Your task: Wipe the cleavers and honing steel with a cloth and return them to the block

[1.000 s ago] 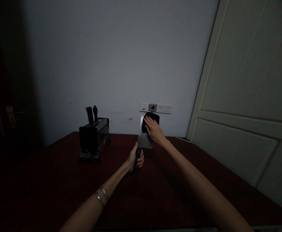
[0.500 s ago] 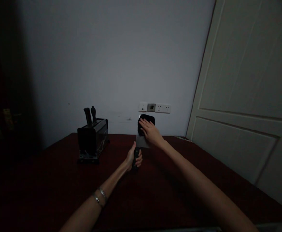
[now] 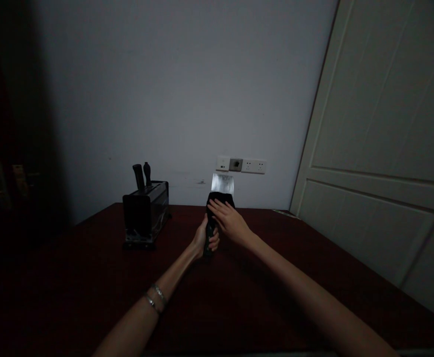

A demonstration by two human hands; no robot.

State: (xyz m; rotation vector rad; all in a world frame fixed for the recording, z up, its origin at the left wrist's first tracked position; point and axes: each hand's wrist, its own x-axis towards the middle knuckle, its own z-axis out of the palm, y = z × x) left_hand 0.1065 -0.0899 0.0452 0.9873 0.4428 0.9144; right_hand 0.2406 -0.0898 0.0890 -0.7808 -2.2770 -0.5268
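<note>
Wrapped around the black handle of a cleaver [image 3: 223, 184] is my left hand [image 3: 202, 238], closed, with the broad steel blade pointing up and away from me. My right hand [image 3: 232, 223] holds a black cloth [image 3: 220, 197] against the lower part of the blade, its fingers laid over the cloth. The upper part of the blade shows bare and shiny above the cloth. My right thumb and the underside of the cloth are hidden. Both hands are above the dark red table [image 3: 209, 307].
A black knife block [image 3: 146, 210] with two dark-handled tools upright in it stands on the table to the left. Behind the table is a pale wall with sockets [image 3: 253, 166]. A white panelled door [image 3: 373, 163] rises along the right side.
My right hand and the cloth have slid down the blade toward the handle, baring the blade's top. My left hand keeps its hold on the handle. The view has shifted slightly.
</note>
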